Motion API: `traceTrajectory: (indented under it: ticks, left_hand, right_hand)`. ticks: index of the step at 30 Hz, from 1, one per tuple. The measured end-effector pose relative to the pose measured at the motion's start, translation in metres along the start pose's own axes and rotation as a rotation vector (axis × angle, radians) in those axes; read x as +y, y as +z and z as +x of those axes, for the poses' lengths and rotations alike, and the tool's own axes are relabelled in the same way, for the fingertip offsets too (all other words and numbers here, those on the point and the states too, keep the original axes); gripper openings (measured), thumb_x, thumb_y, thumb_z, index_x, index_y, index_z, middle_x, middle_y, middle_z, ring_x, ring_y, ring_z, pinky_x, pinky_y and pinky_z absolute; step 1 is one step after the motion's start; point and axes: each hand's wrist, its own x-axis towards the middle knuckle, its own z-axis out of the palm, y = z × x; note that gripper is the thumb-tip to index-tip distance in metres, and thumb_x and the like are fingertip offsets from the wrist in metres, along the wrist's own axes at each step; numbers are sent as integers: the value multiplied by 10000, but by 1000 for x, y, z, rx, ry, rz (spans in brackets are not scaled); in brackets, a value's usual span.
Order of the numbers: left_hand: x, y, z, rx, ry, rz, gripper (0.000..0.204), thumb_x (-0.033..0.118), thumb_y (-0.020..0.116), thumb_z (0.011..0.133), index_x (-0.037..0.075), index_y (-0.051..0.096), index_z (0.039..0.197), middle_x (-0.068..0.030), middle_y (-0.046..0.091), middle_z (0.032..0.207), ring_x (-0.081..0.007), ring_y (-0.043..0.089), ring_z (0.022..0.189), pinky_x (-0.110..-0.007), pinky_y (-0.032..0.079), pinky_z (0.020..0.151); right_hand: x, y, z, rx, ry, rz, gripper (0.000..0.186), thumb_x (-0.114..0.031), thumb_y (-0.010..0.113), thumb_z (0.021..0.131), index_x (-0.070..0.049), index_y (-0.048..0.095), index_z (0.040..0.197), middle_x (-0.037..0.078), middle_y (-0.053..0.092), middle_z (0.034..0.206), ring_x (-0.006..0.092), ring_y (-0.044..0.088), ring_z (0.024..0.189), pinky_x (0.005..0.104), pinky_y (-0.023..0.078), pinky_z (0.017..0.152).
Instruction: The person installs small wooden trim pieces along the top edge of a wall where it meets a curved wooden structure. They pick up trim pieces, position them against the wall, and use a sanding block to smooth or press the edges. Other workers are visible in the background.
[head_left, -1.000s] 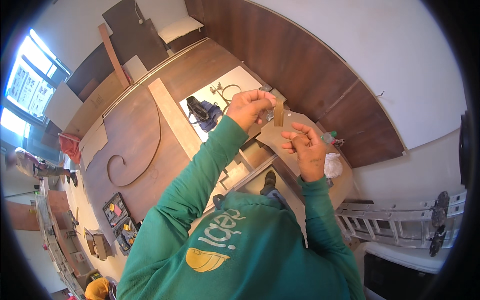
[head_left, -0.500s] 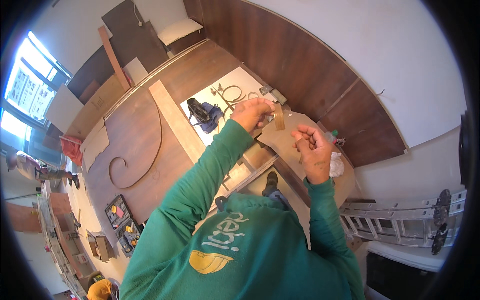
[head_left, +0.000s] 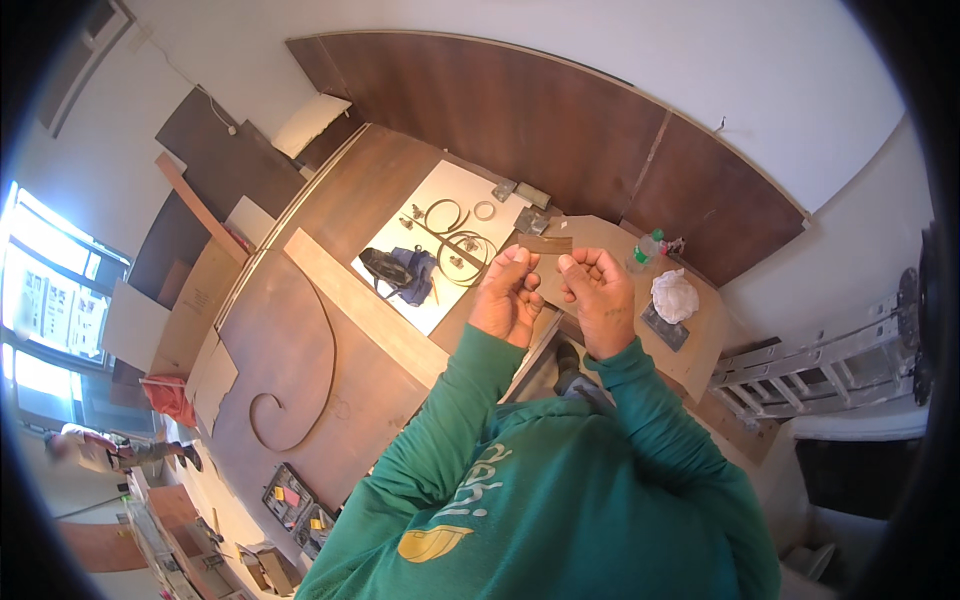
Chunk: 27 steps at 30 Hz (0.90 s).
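Note:
My left hand [head_left: 507, 297] pinches the left end of a short, flat brown wood-look strip [head_left: 545, 244] between thumb and fingers. At the strip's other end, the thumb and bent fingers of my right hand [head_left: 598, 298] are closed on it. It is held up over the worktop, roughly level. Beyond my left hand is a white board [head_left: 435, 312] bearing coiled brown edging strips [head_left: 441, 229], a small ring [head_left: 484, 219] and a dark blue and black cloth bundle [head_left: 412, 275]. A long curled brown strip [head_left: 328, 372] rests on the brown panel [head_left: 370, 400] to the left.
A crumpled white bag [head_left: 675, 295] and a green-capped plastic bottle [head_left: 648, 246] stand right of my hands. Farther right is a metal ladder [head_left: 800, 388]. An open tool case [head_left: 290, 497] lies at lower left. Another person [head_left: 100, 448] is at far left.
My right hand has come in to the strip, which only my left hand held before. The strip has turned from hanging down to lying roughly level. The view has swung.

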Motion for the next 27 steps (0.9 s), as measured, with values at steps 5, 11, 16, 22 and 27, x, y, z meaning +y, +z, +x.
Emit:
traceTrajectory:
  ticks: [5,11,16,22,27]
  left_hand:
    - [-2,6,-7,99,-30,119,185,184,704,949,151,602,1099,16,671,1001,-42,598,742,-176,509,584]
    - [-7,-17,4,62,20,271,207,228,723,889,169,633,1066,14,646,934,-54,516,673,-197,409,504]
    - [1,-3,-7,-15,56,521,113,158,713,894,148,649,986,13,653,889,-48,503,670,-203,397,529]
    - [-28,12,-3,-98,26,670,125,128,741,869,88,648,942,8,657,804,-43,499,629,-204,424,517]
    - [-59,19,-3,-207,117,821,95,70,730,888,63,654,945,23,638,750,-28,517,587,-192,417,472]
  right_hand:
    - [7,-7,1,25,-28,-20,215,-118,725,924,4,626,1071,2,648,907,27,561,711,187,477,636]
    - [-2,-25,-10,98,-354,-515,359,-59,689,859,-15,621,1209,61,664,994,123,602,772,289,535,704]
    - [-10,-46,-29,-69,-617,-737,282,-72,684,826,-40,668,1105,139,652,974,274,646,892,379,546,746]
    - [-13,-65,-65,120,-515,-785,170,-93,708,840,-27,684,994,119,658,879,274,667,788,370,547,717]
    - [5,-91,-72,235,-151,-516,165,-115,744,875,-4,683,980,80,704,827,111,650,687,278,530,653]
